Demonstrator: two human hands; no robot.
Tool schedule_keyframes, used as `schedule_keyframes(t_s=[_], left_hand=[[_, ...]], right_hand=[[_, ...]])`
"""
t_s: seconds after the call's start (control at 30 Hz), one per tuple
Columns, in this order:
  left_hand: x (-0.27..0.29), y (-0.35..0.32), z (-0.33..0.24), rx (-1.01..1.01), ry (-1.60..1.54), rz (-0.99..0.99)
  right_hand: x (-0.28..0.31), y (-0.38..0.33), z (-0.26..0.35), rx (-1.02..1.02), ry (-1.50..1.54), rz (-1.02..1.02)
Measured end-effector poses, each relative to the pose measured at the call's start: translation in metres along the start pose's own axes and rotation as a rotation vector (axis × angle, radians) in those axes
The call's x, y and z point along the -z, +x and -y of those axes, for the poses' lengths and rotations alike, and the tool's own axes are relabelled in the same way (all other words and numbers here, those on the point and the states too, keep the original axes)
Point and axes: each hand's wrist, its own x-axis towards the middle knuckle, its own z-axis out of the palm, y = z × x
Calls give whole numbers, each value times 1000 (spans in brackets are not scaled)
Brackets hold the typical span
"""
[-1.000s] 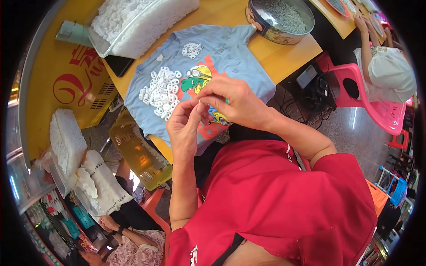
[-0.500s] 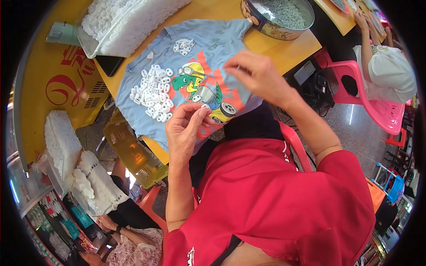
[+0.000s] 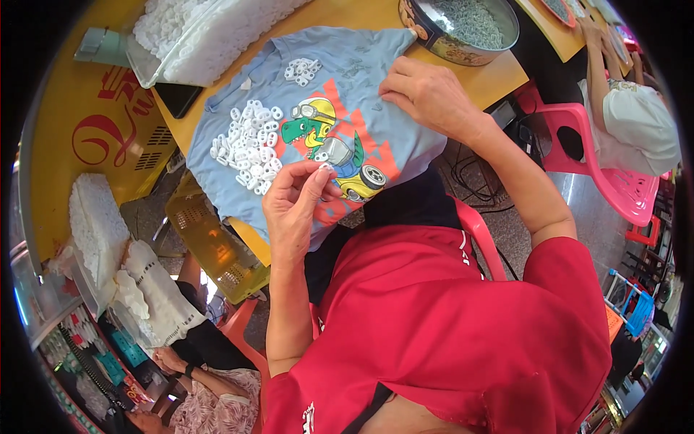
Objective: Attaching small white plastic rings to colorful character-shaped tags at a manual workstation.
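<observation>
Between the thumb and fingertips of my left hand (image 3: 293,199) is a small white plastic piece (image 3: 327,168) with holes, held above the printed front of a light blue T-shirt (image 3: 238,173). My right hand (image 3: 430,94) is at the shirt's right side, its fingers pinched together close to the cloth; whatever they hold is hidden. Small grey metal bits (image 3: 352,69) lie scattered on the shirt beside that hand. A large pile of similar white plastic pieces (image 3: 249,145) rests left of the dinosaur print, with a smaller cluster (image 3: 302,71) near the collar.
A round tin (image 3: 459,54) of small grey metal parts stands at the table's far right. Far left, a clear tub (image 3: 210,43) is heaped with white pieces, a dark phone (image 3: 177,99) beside it. Other people sit at lower left and upper right, near a pink chair (image 3: 578,137).
My right hand has moved slightly up and right, down to the shirt by the metal bits. My left hand, still pinching the white piece, has shifted slightly left and up.
</observation>
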Motion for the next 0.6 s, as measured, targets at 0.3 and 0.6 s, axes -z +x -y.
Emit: schedule_keyframes(t_s=[0.3, 0.6], left_hand=[[-1, 5, -7, 33, -89, -28], [-8, 6, -18, -14, -259, -23]], right_hand=[[8, 10, -2, 6, -45, 91], [19, 12, 39, -322, 590, -25]])
